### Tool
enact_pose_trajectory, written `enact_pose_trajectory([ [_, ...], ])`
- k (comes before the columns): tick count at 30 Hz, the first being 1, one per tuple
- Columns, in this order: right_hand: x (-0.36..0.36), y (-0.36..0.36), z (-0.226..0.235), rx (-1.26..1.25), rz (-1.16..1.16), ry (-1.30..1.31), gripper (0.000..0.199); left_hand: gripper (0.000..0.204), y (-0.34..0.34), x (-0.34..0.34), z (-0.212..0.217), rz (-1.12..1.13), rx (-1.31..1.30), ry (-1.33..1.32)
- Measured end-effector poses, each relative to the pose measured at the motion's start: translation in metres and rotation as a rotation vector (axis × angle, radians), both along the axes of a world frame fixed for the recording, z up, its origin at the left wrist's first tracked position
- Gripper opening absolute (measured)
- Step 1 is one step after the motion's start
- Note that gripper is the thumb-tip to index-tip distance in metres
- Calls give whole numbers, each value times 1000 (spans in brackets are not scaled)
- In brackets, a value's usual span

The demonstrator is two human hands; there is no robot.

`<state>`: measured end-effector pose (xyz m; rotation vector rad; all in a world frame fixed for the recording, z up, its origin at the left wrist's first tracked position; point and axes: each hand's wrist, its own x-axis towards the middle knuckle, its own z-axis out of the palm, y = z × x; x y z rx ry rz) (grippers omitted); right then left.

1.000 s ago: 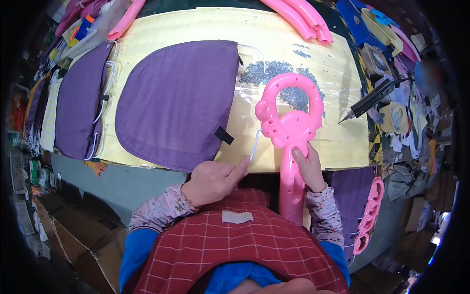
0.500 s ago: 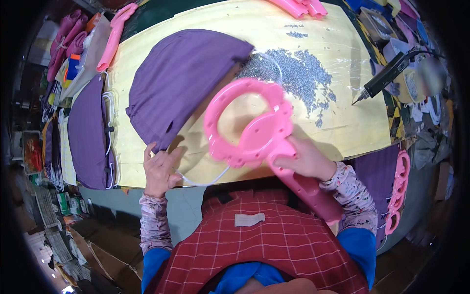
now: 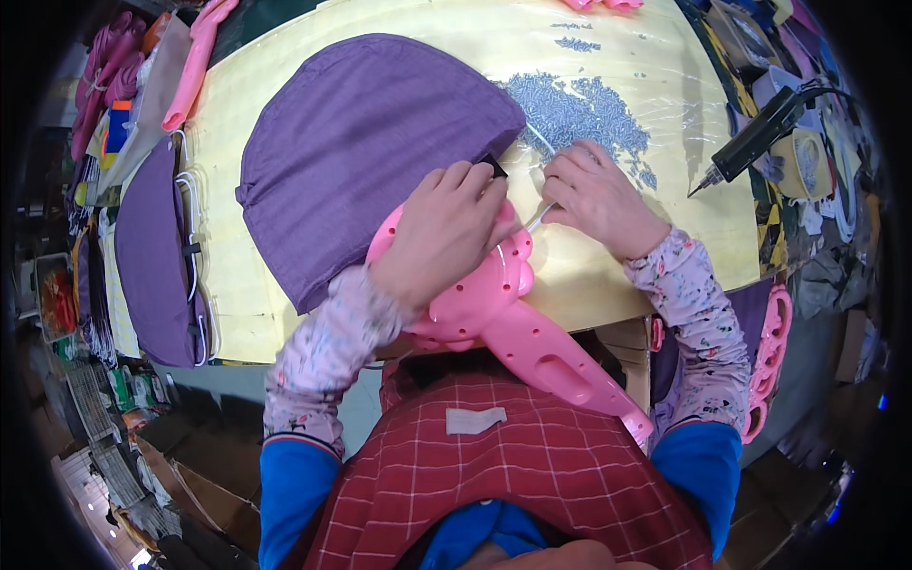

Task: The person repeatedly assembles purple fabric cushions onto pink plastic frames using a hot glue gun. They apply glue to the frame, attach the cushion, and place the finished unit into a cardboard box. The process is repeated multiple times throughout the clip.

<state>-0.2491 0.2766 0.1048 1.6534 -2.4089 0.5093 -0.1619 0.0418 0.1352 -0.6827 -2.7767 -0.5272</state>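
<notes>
1. So there's one glossy pink plastic ring-and-handle frame (image 3: 532, 342) mid-frame. Long axis runs diagonal: ring toward upper left, handle toward lower right, sticking past the near edge of the yellow-covered table (image 3: 684, 233) and overlapping the red checked apron (image 3: 503, 475).
2. Left hand (image 3: 442, 233) lies over the ring, fingers bent; can't tell what the fingertips pinch. Right hand (image 3: 594, 195), right of centre, has fingers closed on a thin white cord (image 3: 540, 138).
3. Two purple fabric pieces: one big half-round (image 3: 370, 152), upper middle, and a narrower one (image 3: 152, 256) far left.
4. Uncountable tiny grey metal bits (image 3: 579, 119), upper right, then one black power driver (image 3: 760, 133). Yellow surface between gives elbow room.
</notes>
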Motion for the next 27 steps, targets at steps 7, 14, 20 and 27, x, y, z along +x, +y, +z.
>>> enact_pose_trajectory([
  [7,31,9,24,-120,199,-261,33,20,-13,30,9,-6,18,-150],
  [14,40,-5,34,-302,150,-253,26,17,-11,56,38,-25,-34,-53],
  [20,70,-11,9,-302,-32,-42,23,14,-8,37,-2,48,-44,-168],
  [27,51,-4,-16,-333,-5,70,11,15,8,10,-19,-98,-45,-142],
])
